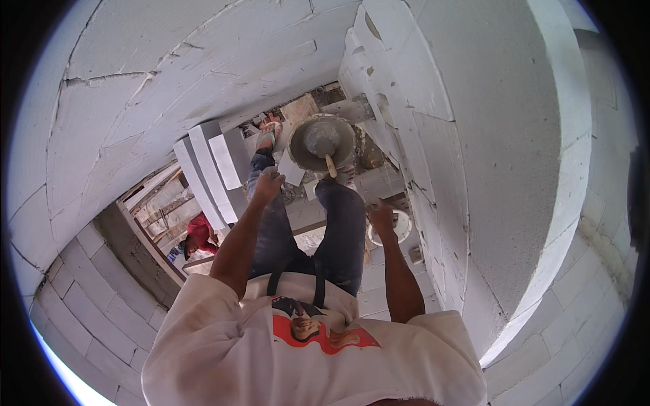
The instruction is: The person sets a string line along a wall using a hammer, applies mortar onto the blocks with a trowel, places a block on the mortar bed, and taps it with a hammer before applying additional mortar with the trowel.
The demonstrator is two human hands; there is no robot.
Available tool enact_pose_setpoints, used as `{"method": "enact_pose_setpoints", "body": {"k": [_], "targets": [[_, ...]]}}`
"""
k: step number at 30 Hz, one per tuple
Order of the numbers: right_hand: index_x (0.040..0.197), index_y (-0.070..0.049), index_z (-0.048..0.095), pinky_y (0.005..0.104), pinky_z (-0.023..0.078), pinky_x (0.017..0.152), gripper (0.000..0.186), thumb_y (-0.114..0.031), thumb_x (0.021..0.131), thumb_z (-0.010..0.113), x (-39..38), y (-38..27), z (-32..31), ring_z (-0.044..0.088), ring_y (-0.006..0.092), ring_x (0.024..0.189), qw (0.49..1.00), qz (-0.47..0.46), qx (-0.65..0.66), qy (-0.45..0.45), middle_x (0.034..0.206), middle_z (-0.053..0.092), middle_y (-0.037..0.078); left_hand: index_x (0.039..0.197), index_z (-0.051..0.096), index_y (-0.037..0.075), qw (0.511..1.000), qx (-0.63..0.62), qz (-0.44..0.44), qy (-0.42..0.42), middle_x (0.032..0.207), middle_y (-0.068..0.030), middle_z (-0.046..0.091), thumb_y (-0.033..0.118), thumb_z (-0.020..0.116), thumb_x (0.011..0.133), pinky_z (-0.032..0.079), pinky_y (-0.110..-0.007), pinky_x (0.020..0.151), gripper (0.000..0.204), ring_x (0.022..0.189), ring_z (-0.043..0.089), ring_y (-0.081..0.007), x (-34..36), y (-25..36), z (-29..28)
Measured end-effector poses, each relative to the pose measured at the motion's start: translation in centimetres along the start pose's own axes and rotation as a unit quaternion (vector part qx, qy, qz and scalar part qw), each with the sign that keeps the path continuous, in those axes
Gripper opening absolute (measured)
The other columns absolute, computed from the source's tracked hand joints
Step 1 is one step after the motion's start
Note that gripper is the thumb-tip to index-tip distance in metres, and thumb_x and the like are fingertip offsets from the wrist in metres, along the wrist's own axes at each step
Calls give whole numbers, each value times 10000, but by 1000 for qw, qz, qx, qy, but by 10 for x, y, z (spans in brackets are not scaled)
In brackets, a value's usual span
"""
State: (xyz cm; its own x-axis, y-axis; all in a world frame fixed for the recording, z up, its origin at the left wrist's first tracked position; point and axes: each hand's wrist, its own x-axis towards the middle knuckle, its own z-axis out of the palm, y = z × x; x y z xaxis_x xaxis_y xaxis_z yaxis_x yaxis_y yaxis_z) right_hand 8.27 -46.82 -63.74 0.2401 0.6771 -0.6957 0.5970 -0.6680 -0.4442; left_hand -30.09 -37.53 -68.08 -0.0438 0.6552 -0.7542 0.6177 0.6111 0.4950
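My left hand [269, 184] is above my left thigh, its fingers curled closed; whatever may be inside the grip is hidden. My right hand [380, 214] hangs beside my right knee with its fingers bent inward, and I cannot make out anything in them. Between and beyond my hands, near my feet, stands a round grey tub [303, 157] with wet grey mortar [318, 137] in it. A trowel rests in the tub, its wooden handle [330, 166] leaning over the near rim. Neither hand touches the trowel. Below my right hand is a white bucket [402, 226], partly covered by it.
Pale block walls [230, 61] rise close on the left and on the right [487, 149]. Large white blocks [211, 172] stand stacked left of my leg. Rubble and boards [300, 108] lie around my feet. Lower left, a person in red [200, 235] shows through an opening.
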Motion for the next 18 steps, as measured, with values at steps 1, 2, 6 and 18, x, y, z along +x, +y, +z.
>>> {"method": "enact_pose_setpoints", "body": {"k": [1, 2, 6, 18], "targets": [[1057, -70, 737, 491, 539, 898, 276, -291, 902, 682, 20, -13, 13, 719, 378, 988, 999, -20, -13, -36, 1025, 743, 205, 1122, 682, 9, 990, -129, 3, 51, 987, -117, 723, 252, 720, 895, 536, -348, 805, 335, 872, 694, -267, 13, -22, 16], [1075, -71, 723, 524, 530, 909, 304, -320, 907, 676, 44, -16, 28, 707, 387, 1017, 997, -34, -29, -67, 1066, 739, 191, 1122, 682, 9, 990, -135, -7, 45, 987, -117, 723, 252, 720, 895, 536, -348, 805, 335, 872, 694, -267, 26, -31, 32], [1142, -102, 724, 513, 502, 968, 352, -367, 921, 654, 134, -24, 107, 667, 381, 1111, 984, -58, -140, -91, 1122, 721, 186, 1366, 541, 28, 906, -346, -230, -77, 1223, -127, 644, 299, 672, 954, 495, -465, 951, 509, 1119, 635, -279, 66, -59, 103], [1153, -103, 729, 539, 426, 1008, 448, -436, 860, 671, 246, -41, 224, 569, 350, 1250, 889, -101, -405, -189, 1162, 682, 162, 1609, 197, 20, 715, -618, -326, 20, 1610, -191, 324, 754, 370, 994, 266, -600, 1203, 973, 1501, 317, -358, 127, -101, 169]]}}
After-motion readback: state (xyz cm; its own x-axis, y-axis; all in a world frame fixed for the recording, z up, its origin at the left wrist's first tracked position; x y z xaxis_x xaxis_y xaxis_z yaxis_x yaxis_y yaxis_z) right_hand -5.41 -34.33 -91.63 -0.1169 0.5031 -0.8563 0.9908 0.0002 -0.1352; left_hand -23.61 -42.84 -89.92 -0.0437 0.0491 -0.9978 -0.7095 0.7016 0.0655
